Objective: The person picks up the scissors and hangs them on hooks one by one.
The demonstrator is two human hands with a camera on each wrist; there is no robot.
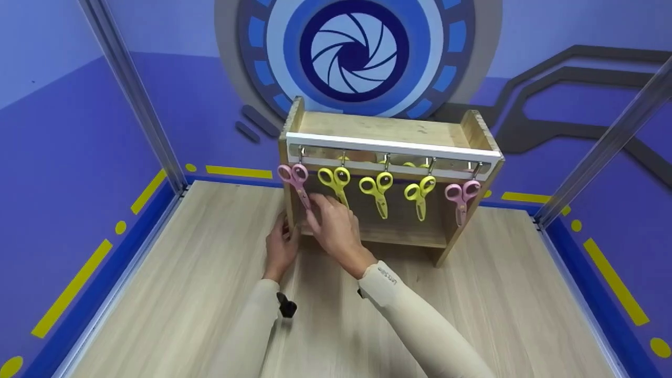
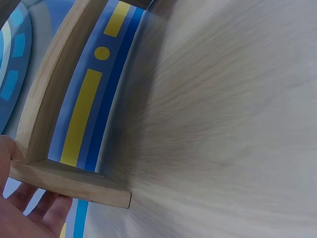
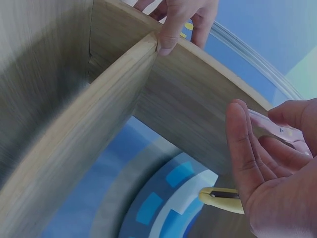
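A small wooden rack stands upright, with a white-edged hook rail along its front top. Pink scissors hang by a handle from the leftmost hook, blades down. My right hand is beside their blades, fingers fairly straight; the right wrist view has the pink scissors between thumb and fingers, without a clear pinch. Low on the rack's left side panel, my left hand grips the wood, its thumb by the shelf joint. Its palm is partly hidden in the head view.
Three yellow scissors hang from the middle hooks, and another pink pair from the rightmost one. Under the rack is a wood-grain tabletop. Blue printed walls and metal posts enclose it.
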